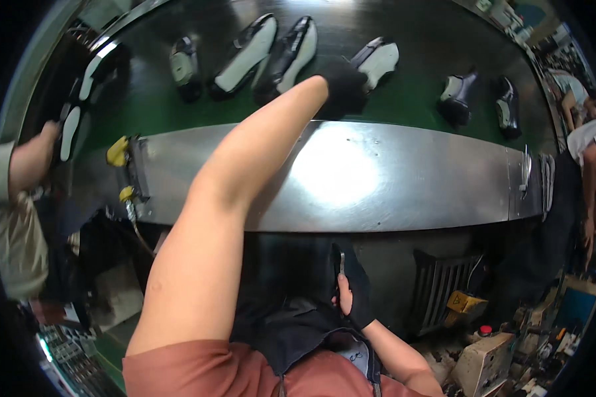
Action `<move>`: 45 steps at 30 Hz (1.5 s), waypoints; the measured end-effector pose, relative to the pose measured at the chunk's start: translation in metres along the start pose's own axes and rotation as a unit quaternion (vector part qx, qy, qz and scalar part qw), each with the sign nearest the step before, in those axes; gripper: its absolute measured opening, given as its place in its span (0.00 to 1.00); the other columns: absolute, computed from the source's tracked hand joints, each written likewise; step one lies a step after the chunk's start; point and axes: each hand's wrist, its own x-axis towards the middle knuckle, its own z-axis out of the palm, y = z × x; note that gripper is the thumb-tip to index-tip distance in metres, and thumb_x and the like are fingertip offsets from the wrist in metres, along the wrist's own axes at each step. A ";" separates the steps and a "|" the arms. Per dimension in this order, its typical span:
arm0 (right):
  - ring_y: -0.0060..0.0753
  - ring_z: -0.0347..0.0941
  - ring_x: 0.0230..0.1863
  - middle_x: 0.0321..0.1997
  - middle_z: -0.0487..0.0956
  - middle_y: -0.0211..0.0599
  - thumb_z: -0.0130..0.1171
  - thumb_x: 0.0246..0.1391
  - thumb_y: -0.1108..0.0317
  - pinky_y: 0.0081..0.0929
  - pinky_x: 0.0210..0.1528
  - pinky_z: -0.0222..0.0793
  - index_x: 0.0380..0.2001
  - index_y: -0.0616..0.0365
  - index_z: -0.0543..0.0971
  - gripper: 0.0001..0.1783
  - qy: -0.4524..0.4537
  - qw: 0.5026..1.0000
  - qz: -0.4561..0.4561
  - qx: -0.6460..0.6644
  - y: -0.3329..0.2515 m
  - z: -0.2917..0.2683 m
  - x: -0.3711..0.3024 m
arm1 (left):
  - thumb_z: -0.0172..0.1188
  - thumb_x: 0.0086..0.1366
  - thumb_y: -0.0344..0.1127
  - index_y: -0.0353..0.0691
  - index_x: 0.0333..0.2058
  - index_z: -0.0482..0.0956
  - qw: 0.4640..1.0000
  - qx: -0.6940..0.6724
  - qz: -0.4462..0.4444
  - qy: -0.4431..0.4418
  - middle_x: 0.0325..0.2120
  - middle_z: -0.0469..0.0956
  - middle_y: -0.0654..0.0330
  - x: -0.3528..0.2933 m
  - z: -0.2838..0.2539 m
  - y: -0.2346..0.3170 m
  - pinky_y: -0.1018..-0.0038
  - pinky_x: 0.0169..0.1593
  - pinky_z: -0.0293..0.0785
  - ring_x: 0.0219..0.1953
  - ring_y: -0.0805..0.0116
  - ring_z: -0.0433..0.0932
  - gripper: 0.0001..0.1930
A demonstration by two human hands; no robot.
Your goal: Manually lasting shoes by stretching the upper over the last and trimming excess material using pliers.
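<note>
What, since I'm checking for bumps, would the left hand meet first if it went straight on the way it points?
Most likely the white-soled shoe just beyond the left hand, up and to the right. The hand is blurred and depth is unclear, so they may already touch.

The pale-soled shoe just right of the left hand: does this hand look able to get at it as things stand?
Probably yes: the dark-covered left hand overlaps the left side of the shoe in the head view, and nothing visible blocks the way. Actual contact is unclear.
</note>
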 end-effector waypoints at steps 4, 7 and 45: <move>0.21 0.68 0.12 0.22 0.73 0.32 0.48 0.66 0.59 0.21 0.17 0.68 0.46 0.63 0.73 0.17 -0.004 1.000 0.015 0.016 0.013 0.000 -0.010 | 0.65 0.55 0.43 0.32 0.56 0.69 0.829 -0.539 0.096 0.115 0.53 0.74 0.54 -0.103 0.045 -0.038 0.68 0.57 0.67 0.54 0.63 0.73 0.32; 0.21 0.69 0.13 0.20 0.72 0.30 0.47 0.66 0.56 0.22 0.17 0.68 0.51 0.61 0.71 0.20 -0.006 0.999 -0.009 0.050 0.037 0.003 -0.029 | 0.71 0.45 0.30 0.32 0.60 0.65 0.728 -0.635 -0.003 0.258 0.57 0.70 0.52 -0.306 0.076 -0.029 0.68 0.63 0.62 0.60 0.63 0.68 0.41; 0.55 0.72 0.43 0.52 0.74 0.54 0.43 0.66 0.53 0.43 0.51 0.67 0.54 0.62 0.73 0.25 -0.184 0.806 -0.465 -0.316 0.104 0.032 -0.167 | 0.25 0.64 0.74 0.36 0.48 0.73 0.627 -0.775 0.028 0.077 0.43 0.76 0.57 -0.486 0.184 0.117 0.70 0.53 0.69 0.45 0.67 0.76 0.45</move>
